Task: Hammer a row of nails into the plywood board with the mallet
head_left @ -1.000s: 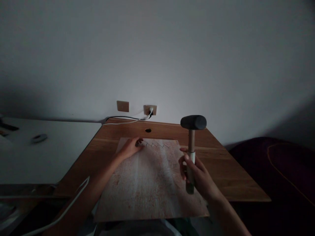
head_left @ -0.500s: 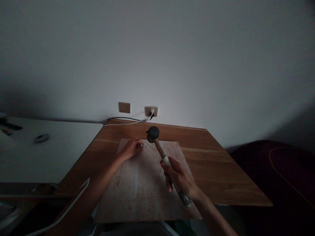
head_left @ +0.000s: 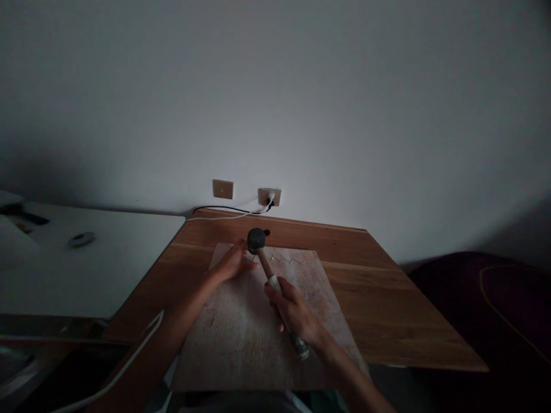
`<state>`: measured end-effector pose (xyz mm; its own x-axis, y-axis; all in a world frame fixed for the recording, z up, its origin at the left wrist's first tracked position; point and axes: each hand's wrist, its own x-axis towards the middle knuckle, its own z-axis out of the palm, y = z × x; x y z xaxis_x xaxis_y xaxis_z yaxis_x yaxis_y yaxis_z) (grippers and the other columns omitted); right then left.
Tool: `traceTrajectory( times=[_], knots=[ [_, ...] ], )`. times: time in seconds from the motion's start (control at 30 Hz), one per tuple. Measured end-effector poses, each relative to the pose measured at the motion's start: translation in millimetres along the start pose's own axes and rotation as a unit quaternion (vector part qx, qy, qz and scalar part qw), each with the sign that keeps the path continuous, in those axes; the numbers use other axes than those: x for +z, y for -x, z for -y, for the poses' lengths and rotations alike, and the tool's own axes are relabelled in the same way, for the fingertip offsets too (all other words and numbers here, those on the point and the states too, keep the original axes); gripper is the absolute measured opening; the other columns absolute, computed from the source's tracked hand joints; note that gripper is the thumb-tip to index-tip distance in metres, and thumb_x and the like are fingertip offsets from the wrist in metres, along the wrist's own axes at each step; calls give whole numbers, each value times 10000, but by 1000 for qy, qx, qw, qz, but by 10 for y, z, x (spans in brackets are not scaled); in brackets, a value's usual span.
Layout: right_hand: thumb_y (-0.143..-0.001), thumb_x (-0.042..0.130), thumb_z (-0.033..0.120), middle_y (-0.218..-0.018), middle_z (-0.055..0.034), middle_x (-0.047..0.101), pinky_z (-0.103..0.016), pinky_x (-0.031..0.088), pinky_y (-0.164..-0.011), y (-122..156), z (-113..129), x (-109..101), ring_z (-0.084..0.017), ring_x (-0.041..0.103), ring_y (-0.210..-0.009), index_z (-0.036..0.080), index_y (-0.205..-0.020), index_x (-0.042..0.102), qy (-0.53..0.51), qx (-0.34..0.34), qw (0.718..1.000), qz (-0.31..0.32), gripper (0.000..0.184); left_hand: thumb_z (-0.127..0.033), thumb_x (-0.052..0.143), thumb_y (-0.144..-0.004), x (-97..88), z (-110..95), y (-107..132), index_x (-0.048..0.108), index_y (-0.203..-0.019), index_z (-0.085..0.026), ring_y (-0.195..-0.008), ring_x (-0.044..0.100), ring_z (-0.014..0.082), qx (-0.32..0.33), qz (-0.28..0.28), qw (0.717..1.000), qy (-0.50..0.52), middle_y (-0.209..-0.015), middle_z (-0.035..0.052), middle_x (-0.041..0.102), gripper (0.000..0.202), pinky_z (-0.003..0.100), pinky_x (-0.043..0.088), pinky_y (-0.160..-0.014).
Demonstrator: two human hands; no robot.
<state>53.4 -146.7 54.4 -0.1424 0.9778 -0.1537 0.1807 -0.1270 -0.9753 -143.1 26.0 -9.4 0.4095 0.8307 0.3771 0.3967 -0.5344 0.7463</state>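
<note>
My right hand is wrapped round the pale lower part of a mallet with a dark round head and a wooden handle. The mallet head hangs over the far left part of a worn board. Beside it is my left hand, at the board's far left edge, thumb stretched out and apart from the fingers. A nail stands by that thumb; the mallet head partly hides the fingertips. Several thin nails stand in a row to the right along the far edge, some leaning.
The board lies on a brown wooden table against a pale wall. Cables run along the table's back edge to a wall socket. A white table on the left carries a small roundish object. Dark purple fabric is at the right.
My right hand has moved the mallet left, bringing its head over beside my left hand. My left thumb has spread away from the fingers near the nail. The view has shifted slightly.
</note>
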Motion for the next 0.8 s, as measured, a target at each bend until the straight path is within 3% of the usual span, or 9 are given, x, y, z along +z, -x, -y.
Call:
traceTrajectory(
  times=[0.13, 0.3, 0.47, 0.6, 0.7, 0.8],
  knots=[
    [-878, 616, 747, -581, 93, 482, -196, 336, -361, -40, -81, 21, -74, 447, -385, 243, -795, 479, 1, 38, 999, 18, 529, -245, 890, -666, 5, 3, 8, 717, -1104, -192, -1044, 689, 290, -8, -5, 1000, -7, -1157, 84, 698, 474, 387, 557, -930],
    [-895, 601, 738, -585, 91, 507, -198, 332, -370, -41, -70, 49, -73, 445, -379, 242, -817, 485, -17, 24, 999, 17, 515, -202, 860, -677, 4, 26, -2, 710, -1136, -203, -1082, 679, 291, -4, 5, 1000, 5, -1186, 88, 700, 483, 402, 558, -971],
    [-867, 627, 715, -582, 94, 491, -193, 341, -360, -72, -54, 51, -67, 444, -376, 237, -793, 489, -25, 40, 999, 25, 503, -235, 863, -668, 15, 56, -12, 701, -1128, -189, -1054, 681, 286, -9, -15, 1000, 4, -1161, 81, 713, 490, 397, 560, -942],
    [-863, 653, 713, -630, 99, 488, -197, 351, -352, -10, 30, 36, -66, 433, -388, 223, -901, 536, -53, -5, 999, 11, 505, -328, 815, -767, 16, 29, -20, 734, -1001, -168, -893, 682, 244, -5, 1, 1000, 1, -1022, 69, 736, 295, 362, 551, -827],
    [-874, 658, 686, -649, 101, 492, -197, 336, -345, 36, 97, 25, -65, 424, -381, 210, -1001, 554, -71, -29, 997, -1, 503, -280, 735, -841, -2, -35, -29, 770, -891, -181, -831, 679, 216, 3, 28, 1000, -6, -913, 53, 750, 116, 330, 521, -799],
    [-862, 665, 673, -645, 101, 502, -199, 325, -340, 41, 120, 15, -66, 423, -373, 208, -1015, 541, -80, -29, 996, -13, 505, -227, 695, -859, -28, -95, -37, 790, -865, -189, -815, 686, 206, 9, 42, 999, 7, -881, 46, 760, 103, 315, 512, -794]
  ],
)
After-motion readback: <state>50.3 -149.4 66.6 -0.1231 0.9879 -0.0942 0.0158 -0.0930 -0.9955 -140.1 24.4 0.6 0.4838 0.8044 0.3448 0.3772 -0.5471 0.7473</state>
